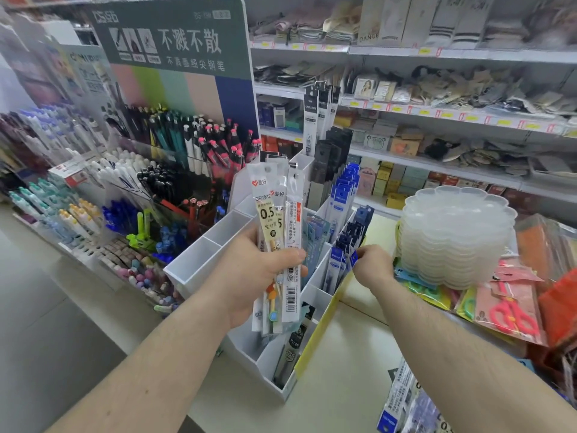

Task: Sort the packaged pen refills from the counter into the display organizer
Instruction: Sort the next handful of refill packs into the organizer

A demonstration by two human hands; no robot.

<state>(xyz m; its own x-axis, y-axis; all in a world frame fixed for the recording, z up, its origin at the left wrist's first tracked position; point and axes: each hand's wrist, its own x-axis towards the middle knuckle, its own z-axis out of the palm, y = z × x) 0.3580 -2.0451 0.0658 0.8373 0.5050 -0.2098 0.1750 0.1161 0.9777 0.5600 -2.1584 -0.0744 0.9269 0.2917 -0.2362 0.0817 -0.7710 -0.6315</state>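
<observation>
You were in the middle of sorting: your left hand (254, 276) grasped a bundle of refill packs (276, 232) above the white organizer (199, 260), your right hand (370, 265) pinched a blue pack (353, 259) inside a right compartment. Next, seat it and choose a matching slot.

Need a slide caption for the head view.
Left hand holds a fan of refill packs while right hand pinches blue packs in the white organizer.
</observation>
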